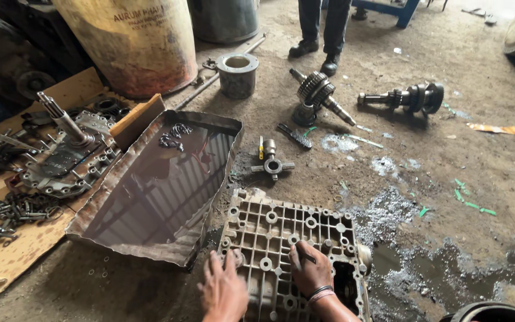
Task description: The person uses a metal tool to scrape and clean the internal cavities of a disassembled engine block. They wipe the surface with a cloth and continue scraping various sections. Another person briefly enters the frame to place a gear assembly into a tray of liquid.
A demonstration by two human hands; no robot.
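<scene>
Both hands press on a ribbed grey gearbox housing (pixel 290 238) lying on the workshop floor (pixel 448 179). The left hand (pixel 223 289) lies flat, fingers spread, on the casting's near-left edge; the right hand (pixel 308 268), nearer its middle, pinches a thin dark tool whose kind cannot be told. The housing's long axis runs from 6 toward 12 o'clock, away from the person. At 10 o'clock sits a dented metal tray (pixel 162 185) of dark oil; at 1 o'clock, two gear shafts (pixel 320 95) and a person's legs (pixel 323 30).

Both hands – left (pixel 223 290), right (pixel 309 269) – flat on ribbed metal casing (pixel 281 229); oil tray (pixel 162 185) beside.
</scene>
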